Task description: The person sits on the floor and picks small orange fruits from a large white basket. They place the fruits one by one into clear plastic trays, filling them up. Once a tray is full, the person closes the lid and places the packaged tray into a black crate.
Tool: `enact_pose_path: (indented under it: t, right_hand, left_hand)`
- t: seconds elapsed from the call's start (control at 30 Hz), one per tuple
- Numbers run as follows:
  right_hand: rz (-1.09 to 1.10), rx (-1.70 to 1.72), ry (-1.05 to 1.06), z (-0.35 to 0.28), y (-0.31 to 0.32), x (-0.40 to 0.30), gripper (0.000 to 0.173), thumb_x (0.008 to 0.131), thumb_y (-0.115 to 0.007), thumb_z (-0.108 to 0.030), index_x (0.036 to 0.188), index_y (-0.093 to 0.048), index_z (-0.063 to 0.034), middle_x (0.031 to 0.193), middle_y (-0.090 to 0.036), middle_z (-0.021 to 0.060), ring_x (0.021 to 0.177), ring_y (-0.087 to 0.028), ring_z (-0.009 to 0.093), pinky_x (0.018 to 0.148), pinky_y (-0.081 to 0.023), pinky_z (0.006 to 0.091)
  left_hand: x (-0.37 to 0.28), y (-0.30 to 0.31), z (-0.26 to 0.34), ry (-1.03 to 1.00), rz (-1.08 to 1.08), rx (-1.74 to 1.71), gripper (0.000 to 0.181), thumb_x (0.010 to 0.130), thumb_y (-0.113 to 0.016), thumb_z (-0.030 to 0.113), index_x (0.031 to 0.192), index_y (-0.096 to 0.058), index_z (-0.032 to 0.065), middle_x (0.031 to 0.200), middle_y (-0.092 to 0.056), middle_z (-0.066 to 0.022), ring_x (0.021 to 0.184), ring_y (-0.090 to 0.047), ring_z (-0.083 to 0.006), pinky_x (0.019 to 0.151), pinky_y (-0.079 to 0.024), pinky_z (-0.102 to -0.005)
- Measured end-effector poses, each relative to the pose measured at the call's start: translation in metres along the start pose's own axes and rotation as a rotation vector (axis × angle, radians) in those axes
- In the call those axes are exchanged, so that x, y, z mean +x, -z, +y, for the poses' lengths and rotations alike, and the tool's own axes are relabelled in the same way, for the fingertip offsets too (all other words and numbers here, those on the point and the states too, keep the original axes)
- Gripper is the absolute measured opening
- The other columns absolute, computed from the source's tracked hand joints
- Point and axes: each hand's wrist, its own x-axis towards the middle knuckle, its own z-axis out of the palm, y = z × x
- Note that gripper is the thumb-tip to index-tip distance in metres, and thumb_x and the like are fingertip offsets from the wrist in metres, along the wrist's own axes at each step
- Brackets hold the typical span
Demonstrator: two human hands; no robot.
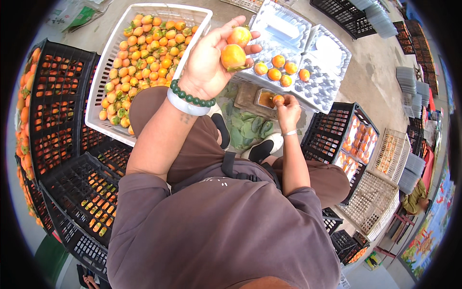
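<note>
My left hand point(207, 67) is raised palm up, cradling two orange persimmons point(233, 56) side by side in its curled fingers. Lower and to the right, my right hand point(290, 110) pinches a single persimmon point(278, 100) over a small rectangular dish point(266, 98) of brownish liquid. Whether this fruit touches the liquid I cannot tell. Beyond the dish, several persimmons point(278, 61) sit in the cups of clear plastic clamshell trays point(317, 81), whose lids stand open. A large white plastic basket point(108, 77) on the left is heaped with persimmons point(144, 57), many with green calyxes.
Black crates point(59, 83) of fruit line my left side. On the right are a black crate point(326, 133) bearing packed trays, a pale plastic basket point(371, 202) and stacked clear trays point(413, 171). Green leaves point(243, 128) lie between my feet. A person point(415, 198) is at far right.
</note>
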Motion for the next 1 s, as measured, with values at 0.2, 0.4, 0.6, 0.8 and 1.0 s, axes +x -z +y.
enact_pose_path:
  t: [0.2,0.4,0.6,0.8,1.0]
  right_hand:
    - [-0.071,-0.331,0.175,0.009,-0.055,0.0,0.023,0.081,-0.075,-0.023,0.094,-0.07,-0.005,0.097,-0.069,0.0194,0.088,-0.069,0.039,0.08,-0.055,0.0501]
    - [0.03,0.173,0.027,0.002,-0.009,-0.007,0.029,0.079,-0.082,-0.015,0.101,-0.07,-0.0017,0.089,-0.069,0.0103,0.077,-0.067,0.022,0.071,-0.055,0.0368]
    - [0.398,0.188,0.272,-0.032,0.084,0.018,0.024,0.084,-0.081,-0.008,0.104,-0.069,-0.0007,0.087,-0.067,0.0028,0.07,-0.061,0.011,0.066,-0.05,0.0267]
    - [0.335,-0.33,0.26,-0.005,0.077,0.093,0.024,0.079,-0.081,-0.019,0.099,-0.072,-0.0082,0.092,-0.066,0.0099,0.085,-0.065,0.031,0.08,-0.052,0.044]
    - [0.3,0.128,0.336,-0.06,0.095,0.066,0.03,0.084,-0.075,-0.007,0.114,-0.071,-0.0024,0.107,-0.065,0.0103,0.089,-0.064,0.02,0.081,-0.051,0.0327]
  left_hand:
    - [0.0,-0.01,0.0,0.048,0.086,0.077,0.045,0.104,-0.053,0.018,0.147,-0.047,0.0046,0.137,-0.058,-0.018,0.105,-0.066,-0.021,0.074,-0.055,-0.0229]
    - [-0.003,-0.022,0.006,0.114,0.064,0.033,0.046,0.104,-0.052,0.022,0.146,-0.048,0.0032,0.137,-0.06,-0.0183,0.101,-0.068,-0.0154,0.07,-0.054,-0.0203]
    - [-0.004,-0.01,-0.005,0.14,-0.006,0.156,0.045,0.105,-0.056,0.03,0.141,-0.055,0.0037,0.12,-0.067,-0.0108,0.085,-0.065,-0.0097,0.067,-0.055,-0.0208]
    - [-0.001,-0.018,-0.005,0.204,-0.017,0.04,0.04,0.106,-0.055,0.026,0.136,-0.057,-0.0001,0.114,-0.07,-0.0103,0.096,-0.07,-0.0162,0.066,-0.055,-0.0244]
    - [-0.004,-0.015,-0.01,0.147,-0.001,0.136,0.036,0.105,-0.058,0.024,0.132,-0.06,0.0,0.113,-0.07,-0.0092,0.09,-0.07,-0.0148,0.065,-0.055,-0.0241]
